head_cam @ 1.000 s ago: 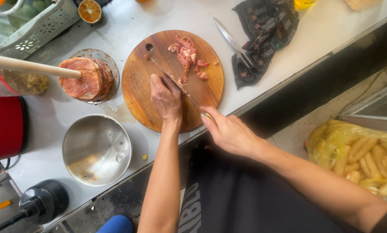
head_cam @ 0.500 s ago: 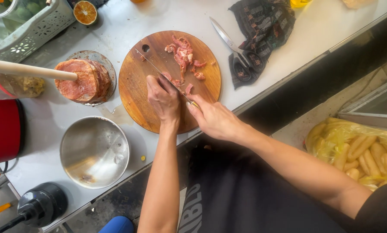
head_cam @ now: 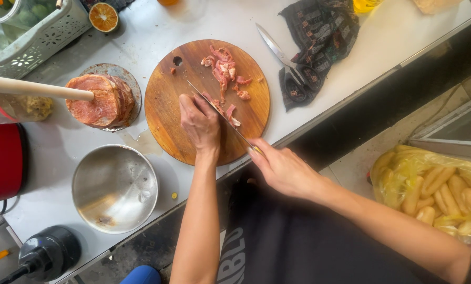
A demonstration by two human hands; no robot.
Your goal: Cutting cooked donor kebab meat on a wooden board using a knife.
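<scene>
A round wooden cutting board [head_cam: 175, 123] lies on the white counter, with red meat strips [head_cam: 224, 71] scattered on its far side. My left hand [head_cam: 200, 123] presses down on a piece of meat in the board's middle, fingers curled over it. My right hand [head_cam: 283, 168] grips the handle of a long knife [head_cam: 219, 113]. Its blade lies across the board right beside my left fingers. Freshly cut slices [head_cam: 231, 113] sit next to the blade.
A stack of sliced meat [head_cam: 96, 100] sits on a small plate left of the board, with a wooden stick [head_cam: 33, 87] above it. Also here: an empty steel bowl [head_cam: 114, 188], scissors [head_cam: 283, 58] on a dark cloth [head_cam: 325, 31], a halved orange [head_cam: 103, 17], a red pot [head_cam: 1, 160], and a bag of bread rolls [head_cam: 438, 189] on the floor.
Both hands have stayed over the board while the knife worked through the meat. More cut strips now lie beside the blade, and the view has shifted slightly.
</scene>
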